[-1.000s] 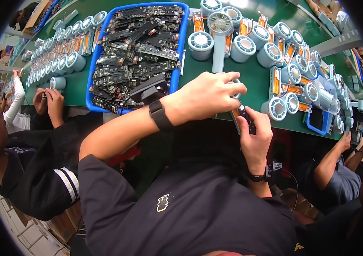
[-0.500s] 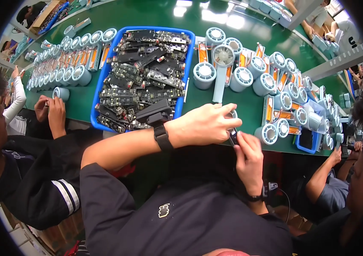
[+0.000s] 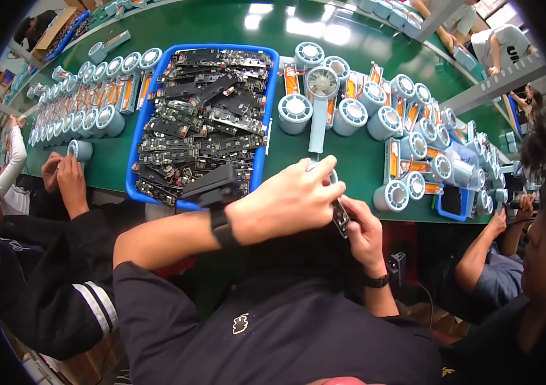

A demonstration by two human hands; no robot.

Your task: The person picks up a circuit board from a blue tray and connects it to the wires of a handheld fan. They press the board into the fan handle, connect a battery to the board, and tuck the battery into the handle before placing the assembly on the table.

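Note:
My left hand [image 3: 293,196], with a black band at its wrist, reaches across from the left. Its fingers are closed around a light blue round fan housing [image 3: 328,168], mostly hidden behind them. My right hand [image 3: 366,232] pinches a narrow dark circuit board [image 3: 340,219] with small parts on its face, close under the left fingertips. The hidden fingertips leave unclear whether board and housing touch. Just beyond, a light blue handheld fan [image 3: 321,86] lies with its handle toward my hands.
Left of my hands, a blue tray [image 3: 133,160] is heaped with similar boards. Light blue fan housings with orange-wired handles [image 3: 389,122] spread over the green table [image 3: 266,19] to the right, with more rows at left [image 3: 109,119]. Co-workers sit on both sides.
The board in my right hand has turned and tilted, so its face with parts now shows. The whole view has shifted a little, with the table's contents now farther left.

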